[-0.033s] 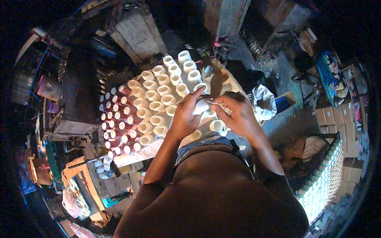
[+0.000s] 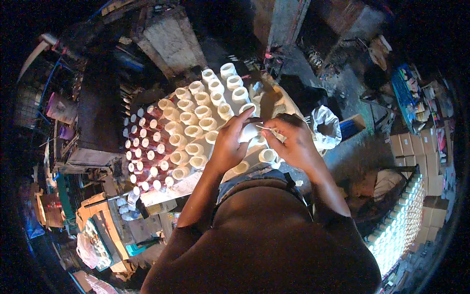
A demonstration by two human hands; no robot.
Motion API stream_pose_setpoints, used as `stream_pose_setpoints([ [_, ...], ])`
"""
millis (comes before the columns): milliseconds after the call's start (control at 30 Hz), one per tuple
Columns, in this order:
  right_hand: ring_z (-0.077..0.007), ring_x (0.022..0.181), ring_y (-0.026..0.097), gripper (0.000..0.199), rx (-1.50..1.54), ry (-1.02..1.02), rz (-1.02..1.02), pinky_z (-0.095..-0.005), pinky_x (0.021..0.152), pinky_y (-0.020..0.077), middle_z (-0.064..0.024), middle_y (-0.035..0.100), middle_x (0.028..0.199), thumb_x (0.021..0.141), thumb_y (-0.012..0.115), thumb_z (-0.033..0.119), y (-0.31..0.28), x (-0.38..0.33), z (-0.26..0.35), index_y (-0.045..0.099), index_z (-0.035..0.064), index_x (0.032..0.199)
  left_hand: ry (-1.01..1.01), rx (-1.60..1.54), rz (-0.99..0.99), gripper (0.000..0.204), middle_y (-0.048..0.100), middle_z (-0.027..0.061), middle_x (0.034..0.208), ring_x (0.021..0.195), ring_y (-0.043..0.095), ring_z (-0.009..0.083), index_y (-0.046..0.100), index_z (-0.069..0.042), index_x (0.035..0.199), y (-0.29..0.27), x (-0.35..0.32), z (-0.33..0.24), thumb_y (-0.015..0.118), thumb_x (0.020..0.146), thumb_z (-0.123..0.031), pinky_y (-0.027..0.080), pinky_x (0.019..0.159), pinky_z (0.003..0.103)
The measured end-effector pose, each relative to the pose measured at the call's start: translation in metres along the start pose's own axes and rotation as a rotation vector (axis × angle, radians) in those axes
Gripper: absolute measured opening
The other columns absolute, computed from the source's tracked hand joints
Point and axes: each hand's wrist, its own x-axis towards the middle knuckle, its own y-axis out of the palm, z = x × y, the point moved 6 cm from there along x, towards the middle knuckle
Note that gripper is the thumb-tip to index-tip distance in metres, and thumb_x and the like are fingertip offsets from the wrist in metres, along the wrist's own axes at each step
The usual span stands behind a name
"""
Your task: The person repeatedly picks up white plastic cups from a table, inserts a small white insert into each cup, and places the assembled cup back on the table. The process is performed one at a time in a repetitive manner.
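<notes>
My left hand (image 2: 231, 142) grips a white pipe fitting (image 2: 248, 131) just above the workbench (image 2: 166, 188). My right hand (image 2: 292, 141) pinches a thin stick (image 2: 265, 128) whose tip touches that fitting. Several rows of white and cream fittings (image 2: 196, 120) stand open end up on the bench, left of and beyond my hands. One more white fitting (image 2: 267, 156) sits just under my right hand. Small red bottles with white caps (image 2: 144, 152) stand in rows at the bench's left side.
A white plastic bag (image 2: 325, 126) lies to the right of the bench. Cardboard boxes (image 2: 411, 142) are stacked at the far right, with a brightly lit rack of white pieces (image 2: 399, 223) below them. Clutter and boxes (image 2: 105, 225) fill the floor at lower left.
</notes>
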Motion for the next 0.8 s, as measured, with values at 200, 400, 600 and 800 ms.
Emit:
stream_pose_setpoints([
  [200,-0.0335,0.074,0.068,0.013,-0.102,-0.121,0.011,-0.043,0.07,0.0515,-0.0116,0.07,0.082,0.085,0.077,0.014,0.003,0.007,0.003,0.068,0.0068,0.089,0.08,0.291,0.07,0.084,0.065,0.0191,0.118,0.107,0.061,0.039,0.046,-0.005,0.149,-0.002,0.007,-0.026,0.08,0.072,0.001,0.049,0.095,0.045],
  [400,-0.032,0.072,0.069,0.013,-0.174,-0.121,0.074,-0.0439,0.067,0.0554,-0.0092,0.07,0.082,0.083,0.077,0.016,0.022,0.006,0.002,0.07,0.0106,0.093,0.052,0.394,0.129,0.099,0.063,0.0175,0.124,0.111,0.057,0.0384,0.039,-0.004,0.153,0.001,0.005,-0.026,0.089,0.068,-0.012,0.045,0.1,0.046],
  [600,-0.0297,0.067,0.07,0.013,0.044,0.035,0.098,-0.0409,0.062,0.0549,-0.0108,0.073,0.084,0.091,0.076,0.022,0.018,0.008,-0.017,0.073,0.0114,0.098,0.023,0.335,0.087,0.092,0.065,0.0173,0.123,0.112,0.058,0.0393,0.043,-0.006,0.149,-0.01,-0.001,-0.011,0.089,0.07,-0.016,0.047,0.099,0.047],
  [800,-0.0258,0.067,0.071,0.015,0.07,0.074,0.161,-0.0366,0.06,0.0529,-0.0118,0.072,0.085,0.09,0.077,0.019,0.023,0.007,-0.025,0.07,0.0061,0.095,0.007,0.316,0.116,0.088,0.063,0.0187,0.127,0.114,0.058,0.0401,0.046,-0.007,0.147,-0.01,-0.002,-0.009,0.088,0.07,-0.015,0.047,0.1,0.047],
])
